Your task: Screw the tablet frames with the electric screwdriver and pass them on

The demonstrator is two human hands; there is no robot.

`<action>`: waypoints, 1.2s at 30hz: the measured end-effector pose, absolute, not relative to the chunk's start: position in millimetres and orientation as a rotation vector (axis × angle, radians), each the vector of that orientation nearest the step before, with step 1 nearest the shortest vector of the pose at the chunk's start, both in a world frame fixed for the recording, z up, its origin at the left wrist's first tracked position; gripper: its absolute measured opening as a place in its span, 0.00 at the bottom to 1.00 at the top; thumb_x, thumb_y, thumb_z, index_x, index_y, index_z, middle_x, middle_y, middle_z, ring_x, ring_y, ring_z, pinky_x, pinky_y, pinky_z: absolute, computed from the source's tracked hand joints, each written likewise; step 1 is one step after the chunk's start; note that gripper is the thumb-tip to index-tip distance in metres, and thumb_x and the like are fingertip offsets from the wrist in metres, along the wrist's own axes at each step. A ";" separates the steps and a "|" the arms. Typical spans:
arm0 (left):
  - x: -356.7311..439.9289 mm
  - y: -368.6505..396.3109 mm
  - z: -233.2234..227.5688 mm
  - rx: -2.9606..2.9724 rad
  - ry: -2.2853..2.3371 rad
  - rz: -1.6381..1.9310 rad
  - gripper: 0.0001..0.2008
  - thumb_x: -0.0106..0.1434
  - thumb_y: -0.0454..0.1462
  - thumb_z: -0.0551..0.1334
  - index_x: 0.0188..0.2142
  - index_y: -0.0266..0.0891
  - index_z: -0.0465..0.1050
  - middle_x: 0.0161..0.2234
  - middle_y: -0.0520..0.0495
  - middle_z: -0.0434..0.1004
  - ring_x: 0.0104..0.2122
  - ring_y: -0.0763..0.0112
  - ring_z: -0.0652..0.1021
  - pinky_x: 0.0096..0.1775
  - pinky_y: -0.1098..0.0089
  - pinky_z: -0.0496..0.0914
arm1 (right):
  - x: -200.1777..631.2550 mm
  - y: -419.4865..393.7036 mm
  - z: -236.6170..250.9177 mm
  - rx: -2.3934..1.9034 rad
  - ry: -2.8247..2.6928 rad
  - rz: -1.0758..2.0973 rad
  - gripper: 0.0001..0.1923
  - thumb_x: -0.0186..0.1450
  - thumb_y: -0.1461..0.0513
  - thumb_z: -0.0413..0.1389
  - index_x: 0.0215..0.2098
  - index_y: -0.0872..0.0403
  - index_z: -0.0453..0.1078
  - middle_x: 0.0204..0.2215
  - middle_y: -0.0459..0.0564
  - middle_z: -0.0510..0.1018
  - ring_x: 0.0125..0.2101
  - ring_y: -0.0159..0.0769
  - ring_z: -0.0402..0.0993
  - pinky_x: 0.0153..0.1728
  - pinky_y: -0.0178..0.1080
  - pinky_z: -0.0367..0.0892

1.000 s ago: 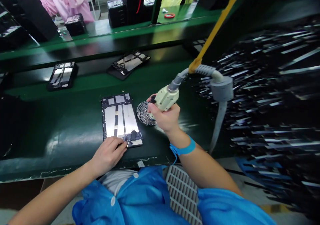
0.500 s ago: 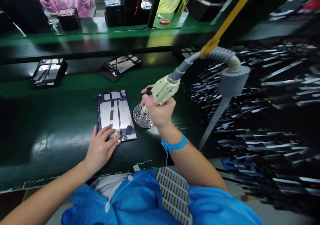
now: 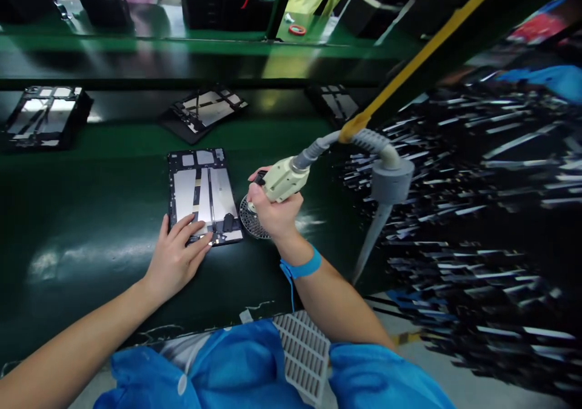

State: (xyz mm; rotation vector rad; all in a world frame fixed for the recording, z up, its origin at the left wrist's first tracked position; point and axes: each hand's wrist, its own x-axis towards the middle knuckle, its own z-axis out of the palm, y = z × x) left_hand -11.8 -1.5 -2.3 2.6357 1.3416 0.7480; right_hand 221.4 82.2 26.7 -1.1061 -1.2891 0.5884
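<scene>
At the far left, a tablet (image 3: 45, 115) shows nearer the edge than half a second ago, since the whole view has shifted. Next comes the left grip (image 3: 175, 254), a bare hand. A second ago its fingers were bunched at the bottom edge of the main tablet (image 3: 205, 191); now they stand apart, spread over its lower left corner and clamped on nothing. The main tablet lies flat on the green desk (image 3: 100, 215), inner parts showing. Right of it, the disc (image 3: 254, 224) full of holes, at the end of the hand tool (image 3: 286, 179), stays just beside the tablet's edge; whether they touch I cannot tell. The right grip (image 3: 277, 212) remains clamped on the hand tool. Farther right, a back tablet (image 3: 339, 103) shows more fully than before.

Counted from the left: two grips, one on each side; at least four tablets, namely the three named and a slanted tablet (image 3: 209, 109) lying over one dark plate (image 3: 179, 127); one disc; one hand tool; one red ring (image 3: 297, 29); one blue wristband (image 3: 307, 266); one grey cable (image 3: 326, 140); one yellow strap (image 3: 422, 54); and one dark stack (image 3: 500, 179), too blurred to count its pieces.
</scene>
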 end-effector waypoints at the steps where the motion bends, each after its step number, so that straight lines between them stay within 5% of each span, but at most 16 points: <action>1: -12.2 -1.3 -2.4 2.630 1.340 0.743 0.12 0.72 0.34 0.60 0.51 0.45 0.77 0.55 0.42 0.78 0.62 0.51 0.72 0.63 0.33 0.59 | 221.4 82.2 26.6 -1.103 -1.291 0.588 0.09 0.63 0.56 0.62 0.40 0.50 0.72 0.35 0.51 0.80 0.39 0.44 0.82 0.42 0.48 0.81; 18: -12.6 -2.0 -3.6 2.608 1.321 0.740 0.12 0.73 0.34 0.59 0.53 0.44 0.76 0.56 0.40 0.77 0.63 0.50 0.71 0.62 0.33 0.61 | 220.7 80.5 27.2 -1.075 -1.221 0.616 0.08 0.62 0.58 0.63 0.39 0.52 0.73 0.32 0.50 0.80 0.34 0.41 0.81 0.40 0.48 0.79; 29: -9.4 3.8 -8.7 2.517 1.311 0.862 0.10 0.72 0.35 0.61 0.50 0.45 0.79 0.54 0.42 0.78 0.61 0.50 0.72 0.62 0.34 0.60 | 206.8 65.5 55.8 -0.933 -1.171 0.669 0.07 0.65 0.60 0.60 0.41 0.49 0.70 0.32 0.43 0.77 0.19 0.27 0.72 0.20 0.36 0.69; 36: -10.1 4.4 -7.7 2.498 1.308 0.827 0.12 0.73 0.35 0.60 0.51 0.46 0.79 0.56 0.42 0.78 0.62 0.49 0.71 0.63 0.33 0.58 | 171.5 35.3 52.2 -0.828 -1.345 0.937 0.14 0.63 0.63 0.62 0.47 0.49 0.70 0.39 0.47 0.77 0.29 0.34 0.78 0.28 0.40 0.78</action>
